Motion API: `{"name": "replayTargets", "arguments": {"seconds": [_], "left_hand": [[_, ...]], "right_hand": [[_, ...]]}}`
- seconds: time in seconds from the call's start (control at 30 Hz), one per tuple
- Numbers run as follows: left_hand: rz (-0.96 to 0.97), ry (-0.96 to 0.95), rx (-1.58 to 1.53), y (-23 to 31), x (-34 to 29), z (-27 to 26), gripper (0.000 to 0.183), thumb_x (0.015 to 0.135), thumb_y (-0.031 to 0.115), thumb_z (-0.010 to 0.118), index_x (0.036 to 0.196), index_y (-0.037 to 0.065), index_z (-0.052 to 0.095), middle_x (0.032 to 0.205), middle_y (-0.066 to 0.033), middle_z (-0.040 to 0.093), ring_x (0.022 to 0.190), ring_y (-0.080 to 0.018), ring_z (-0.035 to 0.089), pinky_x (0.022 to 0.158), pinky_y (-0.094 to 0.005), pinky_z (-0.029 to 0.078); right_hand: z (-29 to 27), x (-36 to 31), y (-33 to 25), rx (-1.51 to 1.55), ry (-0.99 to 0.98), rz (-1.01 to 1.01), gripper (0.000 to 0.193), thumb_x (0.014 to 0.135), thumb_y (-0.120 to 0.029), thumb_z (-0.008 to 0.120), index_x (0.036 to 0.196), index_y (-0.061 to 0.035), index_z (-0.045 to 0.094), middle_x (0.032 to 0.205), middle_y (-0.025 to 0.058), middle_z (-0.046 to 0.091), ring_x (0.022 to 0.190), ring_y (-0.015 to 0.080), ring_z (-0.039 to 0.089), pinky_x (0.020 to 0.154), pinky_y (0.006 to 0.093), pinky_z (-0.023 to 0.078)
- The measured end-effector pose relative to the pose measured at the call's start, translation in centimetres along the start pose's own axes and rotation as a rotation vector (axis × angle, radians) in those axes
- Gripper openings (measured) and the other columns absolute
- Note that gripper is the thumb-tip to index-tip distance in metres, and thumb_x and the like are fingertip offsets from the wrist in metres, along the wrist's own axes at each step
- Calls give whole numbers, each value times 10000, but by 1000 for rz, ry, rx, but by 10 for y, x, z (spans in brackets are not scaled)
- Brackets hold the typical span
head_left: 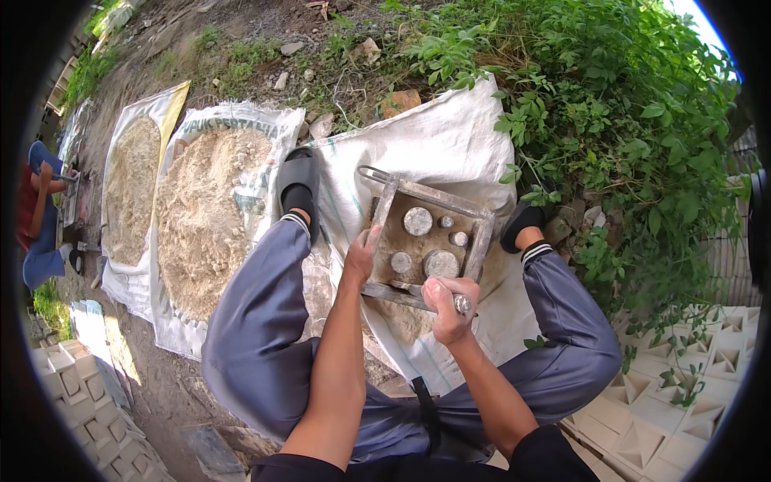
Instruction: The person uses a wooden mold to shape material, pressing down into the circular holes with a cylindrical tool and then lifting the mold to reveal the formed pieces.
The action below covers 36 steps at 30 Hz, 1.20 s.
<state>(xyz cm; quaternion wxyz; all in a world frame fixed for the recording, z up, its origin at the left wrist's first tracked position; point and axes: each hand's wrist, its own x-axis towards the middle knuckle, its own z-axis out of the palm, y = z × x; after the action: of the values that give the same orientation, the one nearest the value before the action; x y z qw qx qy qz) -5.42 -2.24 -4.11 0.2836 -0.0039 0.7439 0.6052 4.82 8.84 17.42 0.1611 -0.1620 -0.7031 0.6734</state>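
Between my feet a square grey frame sits tilted on a white woven sack. Pale powder fills its inside, where several round grey discs of different sizes stand up. My left hand grips the frame's left bar near its lower corner. Above the frame's near edge, my right hand is closed round a short rod. Only the rod's rounded, whitish end shows; my fist hides the rest. A narrow metal loop sticks out at the frame's far left corner.
Two sacks of beige powder lie open on the left. Leafy plants crowd the right. Patterned cream blocks are stacked at lower right, more blocks at lower left. Another person works at far left.
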Motion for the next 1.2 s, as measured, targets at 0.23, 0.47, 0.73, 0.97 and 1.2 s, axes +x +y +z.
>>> {"name": "replayTargets", "arguments": {"seconds": [0.23, 0.47, 0.73, 0.97, 1.2], "left_hand": [[8, -4, -41, -9, 6, -1, 608, 942, 520, 429, 1143, -28, 599, 1032, -228, 636, 1006, -303, 588, 918, -344, 399], [2, 12, -44, 5, 1, -1, 606, 938, 518, 430, 1133, -33, 590, 1004, -227, 631, 955, -316, 582, 892, -355, 405], [2, -11, -31, 8, 3, -1, 583, 941, 523, 428, 1112, -8, 597, 999, -204, 629, 956, -308, 576, 885, -365, 405], [45, 47, -18, -4, -2, 0, 579, 943, 530, 415, 1076, -3, 599, 954, -234, 615, 920, -350, 568, 864, -383, 412], [15, 42, 95, 10, -3, -8, 589, 948, 531, 396, 1118, 6, 602, 985, -257, 621, 965, -396, 576, 866, -391, 425]], "right_hand": [[23, 9, 0, -33, -35, -62, 357, 848, -77, 474, 526, 12, 345, 465, 8, 342, 421, 83, 274, 424, 298, 196], [36, 14, 3, -38, -71, 1, 315, 877, -79, 536, 582, 24, 500, 474, 34, 419, 425, 116, 384, 443, 310, 295], [51, 16, 12, -115, -10, -133, 307, 850, -74, 482, 562, 29, 448, 485, 24, 414, 431, 94, 359, 428, 282, 251], [39, -9, -3, -70, 14, -105, 316, 831, -72, 460, 531, 15, 417, 467, 34, 398, 401, 124, 367, 414, 307, 263], [21, -18, -24, 6, -19, -201, 255, 766, 29, 499, 528, 23, 406, 480, 89, 396, 384, 224, 372, 423, 356, 277]]}}
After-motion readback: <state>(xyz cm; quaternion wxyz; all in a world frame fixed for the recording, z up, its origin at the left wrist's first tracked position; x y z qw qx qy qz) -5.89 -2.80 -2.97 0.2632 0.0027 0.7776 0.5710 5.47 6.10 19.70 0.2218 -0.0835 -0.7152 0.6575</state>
